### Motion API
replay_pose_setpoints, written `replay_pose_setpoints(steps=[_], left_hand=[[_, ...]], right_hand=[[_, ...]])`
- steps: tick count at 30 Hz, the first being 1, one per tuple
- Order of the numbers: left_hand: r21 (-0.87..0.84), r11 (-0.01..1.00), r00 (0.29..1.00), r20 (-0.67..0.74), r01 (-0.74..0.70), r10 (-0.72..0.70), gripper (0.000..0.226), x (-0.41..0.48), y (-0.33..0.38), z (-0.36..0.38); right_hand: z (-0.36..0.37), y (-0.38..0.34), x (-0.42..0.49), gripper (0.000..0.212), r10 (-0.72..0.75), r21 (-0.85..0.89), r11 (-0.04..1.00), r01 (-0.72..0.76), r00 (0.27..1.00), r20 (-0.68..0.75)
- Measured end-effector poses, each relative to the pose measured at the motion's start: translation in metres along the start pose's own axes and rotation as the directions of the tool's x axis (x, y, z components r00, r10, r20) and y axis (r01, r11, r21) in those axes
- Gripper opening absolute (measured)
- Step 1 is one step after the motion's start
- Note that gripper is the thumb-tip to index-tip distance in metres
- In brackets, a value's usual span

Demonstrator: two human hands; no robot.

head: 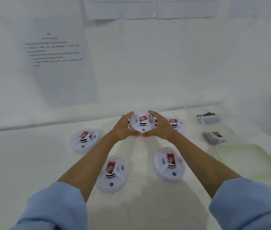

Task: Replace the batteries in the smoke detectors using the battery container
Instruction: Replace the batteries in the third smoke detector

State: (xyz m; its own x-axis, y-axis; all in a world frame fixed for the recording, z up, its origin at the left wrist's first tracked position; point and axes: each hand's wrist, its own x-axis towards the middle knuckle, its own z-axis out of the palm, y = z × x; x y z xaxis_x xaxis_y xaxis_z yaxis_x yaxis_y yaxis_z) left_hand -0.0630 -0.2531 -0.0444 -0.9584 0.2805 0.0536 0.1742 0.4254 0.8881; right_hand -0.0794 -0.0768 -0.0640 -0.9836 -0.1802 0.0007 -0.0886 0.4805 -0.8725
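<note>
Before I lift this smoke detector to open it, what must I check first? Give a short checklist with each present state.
1. Grip: left hand and right hand both curl round the held smoke detector: ok.
2. Its battery cover: cannot tell, the underside is hidden.
3. Gap to the neighbouring detector beside the right hand: cannot tell.
4. Battery container open, batteries showing: ok.
5. Green-rimmed lid lying off the container: ok.

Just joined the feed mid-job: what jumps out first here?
The left hand and right hand cup a round white plastic smoke detector with a red label at the table's far middle. Four matching detectors lie around it, and a clear plastic container of batteries sits far right.
</note>
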Motion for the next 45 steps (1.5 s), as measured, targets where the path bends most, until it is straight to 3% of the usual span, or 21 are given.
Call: replay_pose_setpoints(steps=[5,8,14,24,26,28,32,35,37,39,41,43,45], left_hand=[[-0.014,0.991,0.991,0.002,-0.132,0.132,0.058,0.005,0.047,0.026],[0.004,0.987,0.987,0.007,-0.161,0.161,0.069,0.017,0.062,0.047],[0.000,0.992,0.992,-0.005,-0.126,0.126,0.082,0.046,0.096,0.110],[0.063,0.998,1.000,-0.001,-0.009,0.009,0.105,0.082,0.135,0.212],[0.099,0.995,1.000,0.001,0.012,-0.012,0.103,0.086,0.140,0.222],[0.157,0.988,1.000,-0.012,0.015,-0.013,0.115,0.092,0.144,0.228],[0.172,0.985,0.999,-0.042,-0.017,0.025,0.126,0.097,0.153,0.233],[0.121,0.987,0.986,-0.118,-0.104,0.118,0.117,0.101,0.151,0.232],[0.001,0.990,0.980,-0.146,-0.139,0.137,0.102,0.100,0.150,0.231],[-0.117,0.983,0.982,-0.144,-0.143,0.125,0.094,0.099,0.149,0.231],[-0.185,0.968,0.978,-0.155,-0.169,0.141,0.094,0.101,0.148,0.232],[-0.209,0.959,0.974,-0.156,-0.193,0.162,0.102,0.099,0.147,0.231],[-0.207,0.959,0.976,-0.132,-0.196,0.171,0.107,0.098,0.147,0.231]], right_hand=[[-0.046,0.002,-0.015,0.101,-0.046,0.072,0.996,0.053,0.994,-0.094],[-0.078,0.008,-0.027,0.097,-0.066,0.099,0.992,0.079,0.990,-0.125],[-0.155,0.033,-0.048,0.092,-0.137,0.141,0.977,0.158,0.979,-0.150],[-0.253,0.088,-0.056,0.093,-0.177,0.235,0.955,0.179,0.984,-0.031],[-0.260,0.094,-0.055,0.092,-0.180,0.302,0.939,0.165,0.983,0.021],[-0.266,0.094,-0.054,0.088,-0.188,0.383,0.912,0.146,0.979,0.074],[-0.272,0.079,-0.051,0.061,-0.179,0.552,0.831,0.063,0.971,0.158],[-0.278,0.068,-0.047,0.043,-0.186,0.661,0.748,0.053,0.974,0.132],[-0.282,0.066,-0.041,0.037,-0.125,0.739,0.673,0.025,0.989,0.080],[-0.281,0.067,-0.035,0.030,-0.008,0.636,0.771,-0.038,0.997,0.070],[-0.278,0.071,-0.035,0.031,0.061,0.470,0.870,-0.151,0.978,0.202],[-0.274,0.075,-0.037,0.036,0.027,0.490,0.847,-0.206,0.937,0.348],[-0.275,0.075,-0.037,0.039,-0.036,0.602,0.775,-0.195,0.936,0.350]])
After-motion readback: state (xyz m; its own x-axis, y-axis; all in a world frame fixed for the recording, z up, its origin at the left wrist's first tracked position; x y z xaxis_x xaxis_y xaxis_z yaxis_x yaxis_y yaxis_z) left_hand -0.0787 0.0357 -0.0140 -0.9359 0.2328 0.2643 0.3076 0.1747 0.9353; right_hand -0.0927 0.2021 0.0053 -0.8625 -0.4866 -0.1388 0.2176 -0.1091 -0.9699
